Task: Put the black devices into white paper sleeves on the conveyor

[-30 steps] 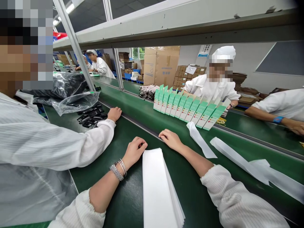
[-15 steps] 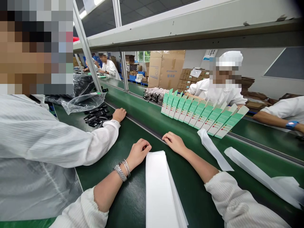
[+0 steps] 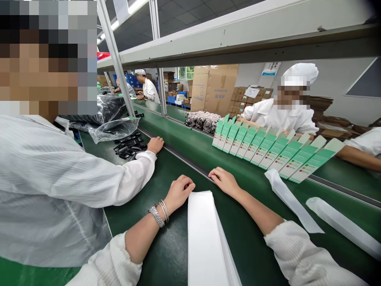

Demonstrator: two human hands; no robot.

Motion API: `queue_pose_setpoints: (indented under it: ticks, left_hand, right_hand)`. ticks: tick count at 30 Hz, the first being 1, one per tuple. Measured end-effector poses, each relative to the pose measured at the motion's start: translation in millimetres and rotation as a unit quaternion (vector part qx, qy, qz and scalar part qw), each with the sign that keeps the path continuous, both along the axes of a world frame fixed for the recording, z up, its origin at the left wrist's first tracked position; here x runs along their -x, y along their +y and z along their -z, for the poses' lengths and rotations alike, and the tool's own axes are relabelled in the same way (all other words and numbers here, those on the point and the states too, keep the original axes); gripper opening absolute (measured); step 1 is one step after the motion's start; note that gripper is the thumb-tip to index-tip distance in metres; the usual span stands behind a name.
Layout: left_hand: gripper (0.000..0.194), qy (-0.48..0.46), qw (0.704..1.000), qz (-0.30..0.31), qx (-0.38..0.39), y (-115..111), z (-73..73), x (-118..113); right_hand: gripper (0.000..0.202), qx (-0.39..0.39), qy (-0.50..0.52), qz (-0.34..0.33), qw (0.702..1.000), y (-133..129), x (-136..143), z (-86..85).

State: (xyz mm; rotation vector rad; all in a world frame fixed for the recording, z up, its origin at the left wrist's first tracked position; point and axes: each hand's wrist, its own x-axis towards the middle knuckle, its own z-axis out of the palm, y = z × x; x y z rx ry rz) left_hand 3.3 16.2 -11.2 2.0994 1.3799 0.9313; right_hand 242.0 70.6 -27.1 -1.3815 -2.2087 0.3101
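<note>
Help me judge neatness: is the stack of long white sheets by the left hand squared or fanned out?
Fanned out: the stack splays to the right toward its near end, exposing lower layers.

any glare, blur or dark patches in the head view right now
Head view: soft sheen on the green tabletop left of the white sheets, which look bright with little surface detail; head view: left hand and right hand fairly sharp; head view: top right corner dark, coarse pixel blocks at upper left.
</note>
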Motion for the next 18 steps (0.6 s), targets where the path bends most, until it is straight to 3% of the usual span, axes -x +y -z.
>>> queue_pose_setpoints:
  ticks: [18]
  left_hand:
    - [0.023, 0.001, 1.000, 0.000, -0.001, -0.6, 0.6, 0.1]
  right_hand:
    - [0.024, 0.003, -0.003, -0.002, 1.000, 0.2, 0.0, 0.9]
